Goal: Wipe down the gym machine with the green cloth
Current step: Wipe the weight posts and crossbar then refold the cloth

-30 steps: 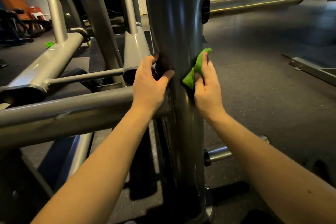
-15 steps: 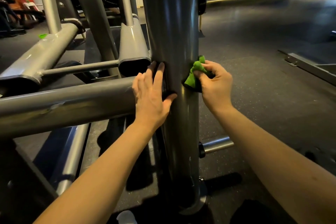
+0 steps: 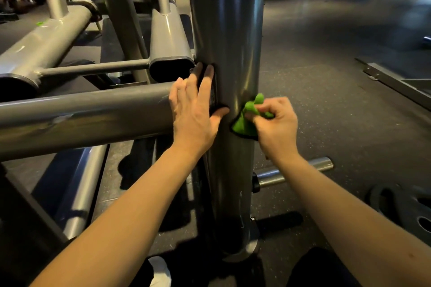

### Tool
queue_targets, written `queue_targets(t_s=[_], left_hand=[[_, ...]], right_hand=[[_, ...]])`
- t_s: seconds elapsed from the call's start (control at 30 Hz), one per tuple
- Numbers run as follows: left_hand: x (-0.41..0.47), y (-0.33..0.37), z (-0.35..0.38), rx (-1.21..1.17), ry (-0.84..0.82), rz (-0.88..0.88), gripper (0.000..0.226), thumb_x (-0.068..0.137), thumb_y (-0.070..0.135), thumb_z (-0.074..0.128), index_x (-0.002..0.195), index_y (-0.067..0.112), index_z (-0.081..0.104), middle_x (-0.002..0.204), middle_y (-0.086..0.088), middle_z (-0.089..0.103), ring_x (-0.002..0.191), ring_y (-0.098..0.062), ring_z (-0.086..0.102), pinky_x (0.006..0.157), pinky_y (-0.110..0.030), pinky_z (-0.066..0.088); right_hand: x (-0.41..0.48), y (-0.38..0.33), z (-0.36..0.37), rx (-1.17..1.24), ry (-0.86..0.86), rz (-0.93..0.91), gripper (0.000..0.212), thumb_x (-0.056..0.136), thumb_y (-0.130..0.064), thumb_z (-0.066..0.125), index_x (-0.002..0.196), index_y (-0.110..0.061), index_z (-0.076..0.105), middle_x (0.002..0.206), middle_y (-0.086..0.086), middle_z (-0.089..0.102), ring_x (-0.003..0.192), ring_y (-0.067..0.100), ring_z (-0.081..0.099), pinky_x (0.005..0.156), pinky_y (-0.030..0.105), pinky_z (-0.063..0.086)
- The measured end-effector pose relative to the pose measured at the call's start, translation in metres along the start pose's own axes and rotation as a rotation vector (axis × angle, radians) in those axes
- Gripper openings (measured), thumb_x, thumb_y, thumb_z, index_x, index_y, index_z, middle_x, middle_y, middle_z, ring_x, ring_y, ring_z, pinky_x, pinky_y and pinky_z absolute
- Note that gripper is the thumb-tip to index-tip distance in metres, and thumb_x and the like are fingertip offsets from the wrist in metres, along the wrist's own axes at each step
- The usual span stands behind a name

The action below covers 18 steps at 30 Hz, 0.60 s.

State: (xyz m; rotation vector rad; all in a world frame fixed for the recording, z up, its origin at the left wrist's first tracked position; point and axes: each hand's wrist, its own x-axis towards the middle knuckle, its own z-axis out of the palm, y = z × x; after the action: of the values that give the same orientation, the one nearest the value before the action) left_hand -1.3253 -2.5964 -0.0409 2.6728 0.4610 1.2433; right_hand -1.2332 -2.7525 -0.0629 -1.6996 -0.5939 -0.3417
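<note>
Dark speckled floor (image 3: 326,81) surrounds the gym machine (image 3: 81,119), its thick grey post (image 3: 224,18) upright. The left hand (image 3: 193,114) lies flat on the post, fingers straight. The right hand (image 3: 276,123) curls its fingers round the bunched green cloth (image 3: 243,124), touching the post's right side, tip upward.

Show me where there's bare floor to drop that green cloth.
Bare rubber floor lies right of the upright post, between the short chrome peg and the flat rail. Left of the post, frame tubes crowd together.
</note>
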Motion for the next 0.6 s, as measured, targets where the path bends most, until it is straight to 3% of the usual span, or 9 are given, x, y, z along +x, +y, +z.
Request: queue_targets(t_s=[0.13,0.23,0.37,0.6], left_hand=[[0.0,-0.001,0.001,0.007,0.005,0.004,0.082,0.086,0.04,0.074,0.154,0.016,0.034,0.148,-0.018,0.042,0.141,-0.039,0.029,0.122,-0.048,0.013],[0.0,-0.001,0.001,-0.008,0.015,0.021,0.085,0.086,0.041,0.074,0.156,0.015,0.033,0.151,-0.016,0.04,0.143,-0.036,0.029,0.122,-0.044,0.009],[0.0,-0.002,0.002,0.005,0.022,0.031,0.084,0.087,0.043,0.073,0.155,0.015,0.034,0.149,-0.016,0.042,0.141,-0.036,0.031,0.122,-0.045,0.011],[0.0,-0.001,0.001,-0.02,0.038,0.024,0.08,0.086,0.038,0.073,0.152,0.013,0.037,0.148,-0.019,0.042,0.138,-0.033,0.025,0.121,-0.045,0.012]], right_hand=[[0.014,-0.015,0.004,0.026,0.043,-0.075,0.022,0.081,0.006,0.075,0.08,-0.012,0.063,0.1,0.006,0.054,0.091,0.014,0.059,0.082,0.017,0.051],[-0.029,0.013,0.008,-0.037,-0.036,-0.054,0.027,0.076,0.016,0.066,0.078,-0.01,0.058,0.102,0.004,0.05,0.095,0.016,0.056,0.085,0.024,0.053],[-0.071,0.039,0.011,-0.094,-0.097,0.017,0.027,0.075,0.014,0.072,0.078,-0.01,0.063,0.103,0.0,0.051,0.098,0.018,0.057,0.085,0.036,0.056],[-0.001,-0.015,0.005,0.047,-0.032,-0.114,0.018,0.077,0.009,0.079,0.077,-0.005,0.068,0.103,0.01,0.055,0.095,0.009,0.06,0.082,0.015,0.053]])
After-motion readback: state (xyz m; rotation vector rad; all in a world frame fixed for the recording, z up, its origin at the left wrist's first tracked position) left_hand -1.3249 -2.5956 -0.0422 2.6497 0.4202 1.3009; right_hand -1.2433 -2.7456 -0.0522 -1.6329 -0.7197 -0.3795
